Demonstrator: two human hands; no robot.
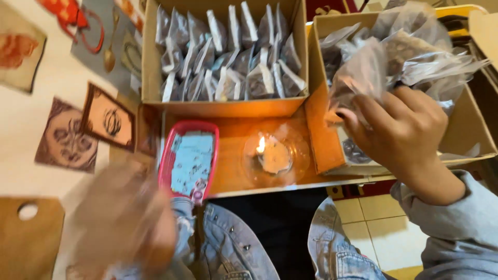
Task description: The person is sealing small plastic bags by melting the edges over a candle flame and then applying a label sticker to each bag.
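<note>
Clear plastic packets (394, 57) bunched in right hand (399, 132), grip closed on them over right cardboard box (324, 135). Left hand (124, 218) blurred, grip unreadable. Candle (273, 155) lit on bench (233, 155).

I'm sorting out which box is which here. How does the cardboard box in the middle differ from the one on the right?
The middle box holds small flat packets standing upright in tidy rows; the right box holds loose, crumpled clear bags heaped at random. The right hand grips a bag at the right box; no hand touches the middle box. The blurred left hand is away from both. Both are open brown cardboard boxes, set side by side.
</note>
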